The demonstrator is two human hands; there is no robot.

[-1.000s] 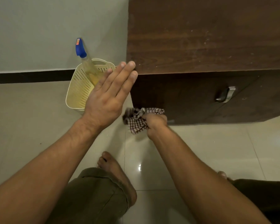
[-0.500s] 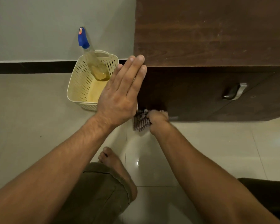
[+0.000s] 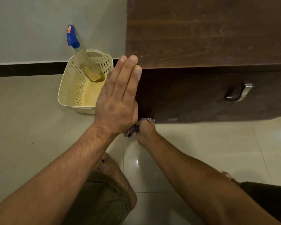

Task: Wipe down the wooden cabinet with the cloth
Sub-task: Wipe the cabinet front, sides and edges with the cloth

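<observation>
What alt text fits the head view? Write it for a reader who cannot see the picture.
A person crouching on a tiled floor presses a checked cloth with the right hand against the bottom corner of a dark wooden cabinet, the flat left hand braced on its side edge. Left of the cabinet, a cream perforated basket holds a blue-capped spray bottle.

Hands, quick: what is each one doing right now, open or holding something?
Left hand: open and flat, fingers together, holding nothing, at the cabinet corner.
Right hand: closed on the checked cloth, low at the cabinet's base.
</observation>
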